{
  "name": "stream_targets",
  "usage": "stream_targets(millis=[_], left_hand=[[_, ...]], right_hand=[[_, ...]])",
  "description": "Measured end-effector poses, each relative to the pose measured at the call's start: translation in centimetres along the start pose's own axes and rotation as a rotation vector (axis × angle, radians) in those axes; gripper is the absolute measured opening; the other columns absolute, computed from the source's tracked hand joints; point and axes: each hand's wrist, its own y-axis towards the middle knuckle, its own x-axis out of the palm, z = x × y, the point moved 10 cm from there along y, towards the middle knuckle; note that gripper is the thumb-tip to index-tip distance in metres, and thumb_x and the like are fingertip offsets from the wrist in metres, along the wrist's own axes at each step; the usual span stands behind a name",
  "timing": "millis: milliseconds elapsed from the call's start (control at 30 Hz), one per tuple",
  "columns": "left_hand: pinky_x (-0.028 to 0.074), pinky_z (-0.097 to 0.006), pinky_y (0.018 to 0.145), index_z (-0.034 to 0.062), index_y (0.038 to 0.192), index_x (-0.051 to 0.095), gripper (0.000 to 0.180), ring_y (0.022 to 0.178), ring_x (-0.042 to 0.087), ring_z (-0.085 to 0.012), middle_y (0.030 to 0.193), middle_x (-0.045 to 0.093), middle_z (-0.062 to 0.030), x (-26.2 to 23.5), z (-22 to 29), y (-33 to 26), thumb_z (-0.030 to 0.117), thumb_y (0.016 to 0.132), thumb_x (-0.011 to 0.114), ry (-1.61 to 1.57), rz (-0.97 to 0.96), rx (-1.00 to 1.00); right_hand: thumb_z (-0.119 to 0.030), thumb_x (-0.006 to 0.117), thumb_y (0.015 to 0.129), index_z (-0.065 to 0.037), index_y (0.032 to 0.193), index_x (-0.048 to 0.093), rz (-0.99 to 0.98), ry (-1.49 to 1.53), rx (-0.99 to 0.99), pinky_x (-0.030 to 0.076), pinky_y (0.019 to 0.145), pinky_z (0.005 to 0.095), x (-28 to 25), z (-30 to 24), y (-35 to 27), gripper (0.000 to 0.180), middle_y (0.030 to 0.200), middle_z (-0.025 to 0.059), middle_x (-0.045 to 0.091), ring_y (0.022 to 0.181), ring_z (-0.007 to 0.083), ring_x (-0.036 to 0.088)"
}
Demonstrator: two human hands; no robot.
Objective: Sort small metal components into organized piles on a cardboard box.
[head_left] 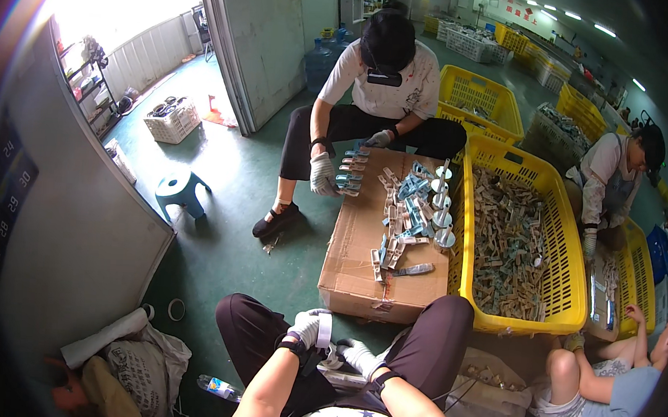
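The big cardboard box (362, 245) in front of my knees serves as a bench, and it is the first worry: its top is soft and crowded, so a knock from my leg could slide the loose packaged pieces (402, 213) off the edge. Beside it, touching its right side, the yellow crate (558, 299) is heaped with more of the same, and a careless reach could spill some over the low rim. The person opposite is working a stack (349, 171) at the far edge, so our arms could cross. In my lap, my left hand (305, 330), gloved, curls around a small white piece (324, 330); my right hand (357, 355) pinches a flat packet (339, 375) just beside it. With gloves on, either could slip and drop between my thighs.
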Motion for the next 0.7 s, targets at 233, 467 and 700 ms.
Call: stream_targets(millis=[233,467,700], left_hand=[[0.051,-0.032,0.058,0.0049,0.106,0.063,0.025,0.064,0.061,-0.0178,0.081,0.065,-0.0050,-0.4,-0.3,0.6,0.002,0.081,0.067,-0.044,-0.032,0.013],[0.052,-0.030,0.060,0.0047,0.098,0.068,0.015,0.068,0.062,-0.0154,0.085,0.067,-0.0042,-0.1,0.2,0.0,0.004,0.084,0.064,-0.003,0.001,0.022],[0.052,-0.029,0.059,0.0055,0.098,0.068,0.016,0.067,0.061,-0.0142,0.084,0.067,-0.0035,0.0,0.3,-0.1,0.005,0.082,0.067,-0.008,-0.001,0.038]], right_hand=[[-0.010,0.057,0.089,0.003,0.111,0.061,-0.009,-0.082,-0.002,0.050,0.072,0.0310,-0.1,1.0,1.0,0.026,0.091,0.0090,0.066,0.076,0.0181,0.059],[-0.010,0.057,0.089,0.003,0.111,0.061,-0.016,-0.048,0.007,0.050,0.075,0.0313,0.0,0.5,0.4,0.026,0.094,0.0098,0.066,0.080,0.0186,0.060],[-0.011,0.057,0.089,0.003,0.111,0.061,-0.004,-0.069,-0.003,0.050,0.073,0.0311,-0.1,-0.3,-0.2,0.026,0.093,0.0096,0.066,0.079,0.0183,0.060]])
